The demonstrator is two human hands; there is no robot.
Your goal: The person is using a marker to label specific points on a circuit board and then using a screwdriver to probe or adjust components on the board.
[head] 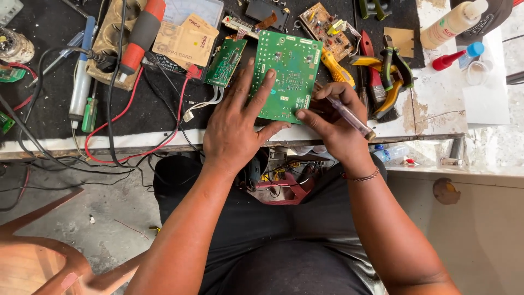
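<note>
- The left hand (234, 128) lies flat and spread on the green board (286, 74), fingers pinning its near-left part; the right hand (333, 123) is closed on a clear-handled screwdriver (349, 116), tip end toward the board's near-right edge, thumb touching that edge.
- The board sits at the bench edge (164, 143), its near side just beyond the left palm. If the palm lifts or the tool levers hard, the board could likely slide off toward the lap.
- A slip of the tip could gouge a trace or jab the left fingers, which lie close beside it.
- Just left of the left hand, a smaller green board (225, 63) hangs on white wires (204, 104); a shove could tug them loose.
- Just beyond the right hand, the yellow-handled tool (338, 68) and pliers (393, 74) crowd the wrist; a wide swing may knock them.
- Farther right, the bottle (450, 24) could tip, and a spill might reach the brown board (326, 23).
- Farther left, red (117, 117) and black cables (112, 87) trail over the edge and may snag.
</note>
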